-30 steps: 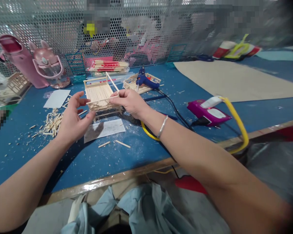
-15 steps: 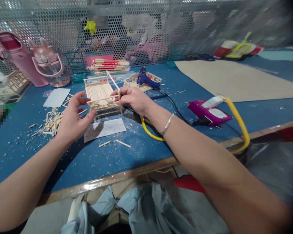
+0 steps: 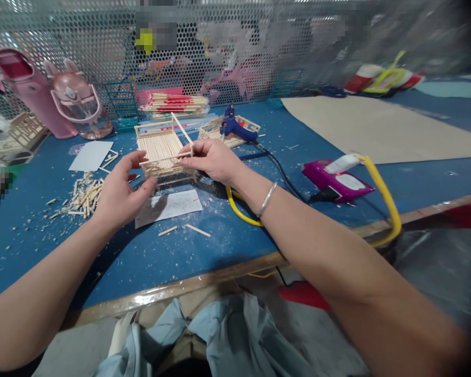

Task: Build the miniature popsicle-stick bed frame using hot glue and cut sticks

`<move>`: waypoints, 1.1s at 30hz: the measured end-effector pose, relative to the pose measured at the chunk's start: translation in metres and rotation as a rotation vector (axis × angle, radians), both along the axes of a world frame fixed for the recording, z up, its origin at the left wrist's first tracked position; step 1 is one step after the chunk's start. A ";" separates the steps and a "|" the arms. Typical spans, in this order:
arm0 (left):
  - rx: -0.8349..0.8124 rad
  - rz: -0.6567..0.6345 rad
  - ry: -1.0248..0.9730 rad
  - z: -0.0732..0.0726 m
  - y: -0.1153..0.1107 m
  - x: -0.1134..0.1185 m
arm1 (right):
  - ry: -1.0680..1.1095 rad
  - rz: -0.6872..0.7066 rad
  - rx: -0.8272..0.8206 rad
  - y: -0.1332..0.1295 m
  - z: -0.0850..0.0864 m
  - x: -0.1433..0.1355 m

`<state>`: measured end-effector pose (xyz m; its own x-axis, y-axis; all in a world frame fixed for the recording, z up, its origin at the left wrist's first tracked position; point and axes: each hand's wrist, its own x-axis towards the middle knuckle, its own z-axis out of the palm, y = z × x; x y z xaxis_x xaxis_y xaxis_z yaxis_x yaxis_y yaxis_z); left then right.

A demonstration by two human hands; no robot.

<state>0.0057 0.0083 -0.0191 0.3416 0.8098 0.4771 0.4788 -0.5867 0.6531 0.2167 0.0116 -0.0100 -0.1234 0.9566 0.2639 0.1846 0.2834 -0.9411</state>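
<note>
Nearest, two short sticks point(image 3: 198, 230) lie loose on the table point(image 3: 235, 247), with a paper slip point(image 3: 176, 207) just beyond them. Past the slip, the small stick bed point(image 3: 157, 144) sits between the two hands. The left hand point(image 3: 122, 191) is spread wide around its near left corner; whether the fingertips touch is hard to tell. The right hand point(image 3: 216, 161) pinches the near right corner, where the front rail meets the post and the slanting side rail.

Too hard a squeeze there could snap a thin stick, and an uneven push could twist the corner out of square or pull a weak joint apart. The right fingers hide that joint, so any glue on it cannot be made out. The bed's feet are in shadow, too dark to show whether all rest flat.

Farther back, the blue glue gun point(image 3: 238, 130) lies across another stick frame point(image 3: 210, 134), covering part of it; a snagged cord could drag both. Behind everything, shapes beyond the metal mesh point(image 3: 102, 42) are blurred.
</note>
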 end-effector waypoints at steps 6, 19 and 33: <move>0.051 -0.013 0.057 -0.002 0.003 -0.003 | -0.002 0.008 0.032 0.003 -0.004 0.001; 0.075 -0.004 0.180 -0.001 0.003 -0.004 | 0.059 -0.017 0.029 0.001 -0.006 -0.003; 0.074 0.006 0.203 -0.001 0.003 -0.004 | 0.080 -0.033 -0.046 -0.002 -0.002 -0.006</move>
